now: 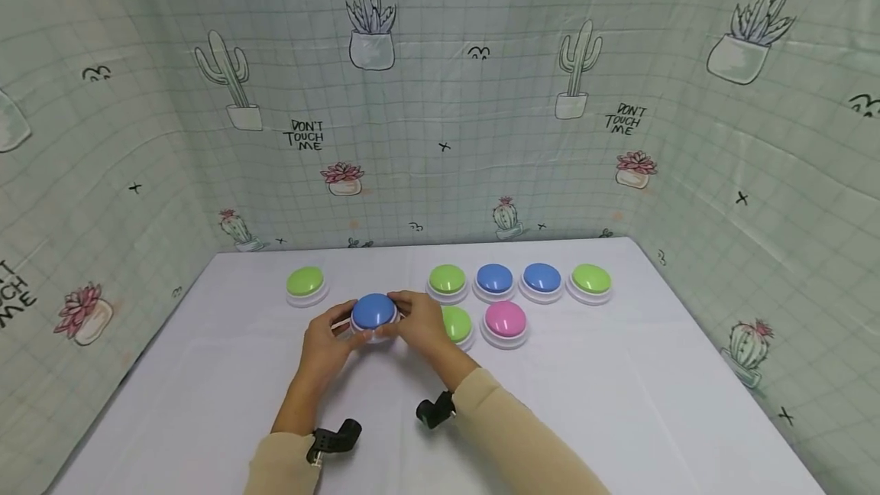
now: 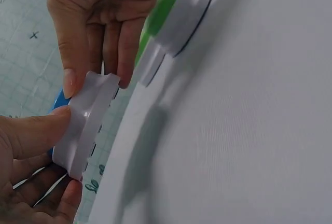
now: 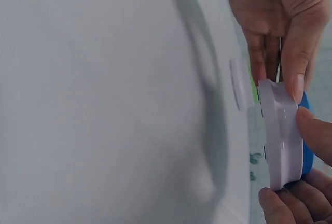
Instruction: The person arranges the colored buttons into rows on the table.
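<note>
Between my two hands is a push button with a blue dome [image 1: 373, 312] and a white base [image 2: 85, 123], raised a little off the table. My left hand [image 1: 325, 347] grips its left side, thumb at the near edge and fingers round the far side and underneath. The right hand [image 1: 421, 321] pinches the opposite side in the same manner. In both wrist views the button is seen edge-on, with small dark pads under its base. Close by the right hand, a green button [image 1: 457, 322] is partly hidden behind it.
On the white table [image 1: 584, 418], a lone green button [image 1: 305, 282] sits at the back left. Right of my hands are a green button [image 1: 447, 279], two blue buttons [image 1: 494, 279], another green button [image 1: 591, 279] and a pink button [image 1: 505, 319]. Patterned cloth [image 1: 440, 98] surrounds the table.
</note>
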`<state>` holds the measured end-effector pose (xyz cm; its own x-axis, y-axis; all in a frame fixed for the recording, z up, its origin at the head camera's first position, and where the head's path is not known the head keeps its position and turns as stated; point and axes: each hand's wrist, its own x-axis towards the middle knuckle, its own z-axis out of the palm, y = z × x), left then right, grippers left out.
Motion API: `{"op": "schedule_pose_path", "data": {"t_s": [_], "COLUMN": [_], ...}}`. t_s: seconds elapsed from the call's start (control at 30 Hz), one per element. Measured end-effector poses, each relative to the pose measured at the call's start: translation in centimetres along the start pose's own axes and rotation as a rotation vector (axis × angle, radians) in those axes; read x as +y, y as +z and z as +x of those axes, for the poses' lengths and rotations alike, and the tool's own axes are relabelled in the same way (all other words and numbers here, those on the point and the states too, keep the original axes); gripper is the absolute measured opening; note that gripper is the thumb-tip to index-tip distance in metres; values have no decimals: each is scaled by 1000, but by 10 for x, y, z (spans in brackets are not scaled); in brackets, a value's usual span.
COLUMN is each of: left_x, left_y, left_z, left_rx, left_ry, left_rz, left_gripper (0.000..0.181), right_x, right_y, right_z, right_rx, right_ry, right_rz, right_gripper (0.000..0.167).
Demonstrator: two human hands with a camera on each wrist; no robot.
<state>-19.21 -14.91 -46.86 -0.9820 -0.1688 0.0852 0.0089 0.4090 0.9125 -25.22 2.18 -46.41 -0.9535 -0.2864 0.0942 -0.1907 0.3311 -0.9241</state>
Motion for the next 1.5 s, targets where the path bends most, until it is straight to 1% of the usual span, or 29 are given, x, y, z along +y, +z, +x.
{"op": "schedule_pose_path", "data": {"t_s": [0.1, 0.2, 0.33, 0.5, 0.67, 0.8, 0.9, 0.97, 1.17, 1.33, 1.5], "left_x": [10, 18, 28, 37, 46, 56, 63, 68, 77, 86, 95], "left_y": [11, 25, 47, 77, 108, 129, 144, 153, 184, 206, 224], "left_z": [4, 6, 9, 13, 14, 12, 11, 11, 2, -9, -15], "left_rx": [7, 15, 44, 75, 87, 81, 63, 38, -58, -136, -209], "left_ry": [40, 69, 117, 179, 201, 207, 228, 239, 258, 252, 275], "left_rz": [-19, -31, -65, -109, -141, -184, -216, -238, -300, -286, -285], "left_gripper": [65, 64, 61, 57, 54, 52, 51, 50, 48, 54, 63], "right_x": [-4, -3, 0, 7, 18, 28, 35, 39, 52, 59, 66], "right_y": [-17, -34, -58, -85, -113, -135, -150, -160, -188, -209, -226], "right_z": [-2, -5, -8, -14, -24, -33, -40, -44, -62, -74, -80], "right_rx": [13, 14, 22, 59, 101, 131, 147, 165, 210, 233, 251], "right_ry": [-17, 1, 34, 14, 38, 63, 82, 94, 131, 164, 182], "right_rz": [14, 19, 37, 47, 44, 50, 58, 57, 35, 23, 30], "right_gripper": [63, 63, 64, 64, 67, 68, 67, 67, 67, 69, 69]}}
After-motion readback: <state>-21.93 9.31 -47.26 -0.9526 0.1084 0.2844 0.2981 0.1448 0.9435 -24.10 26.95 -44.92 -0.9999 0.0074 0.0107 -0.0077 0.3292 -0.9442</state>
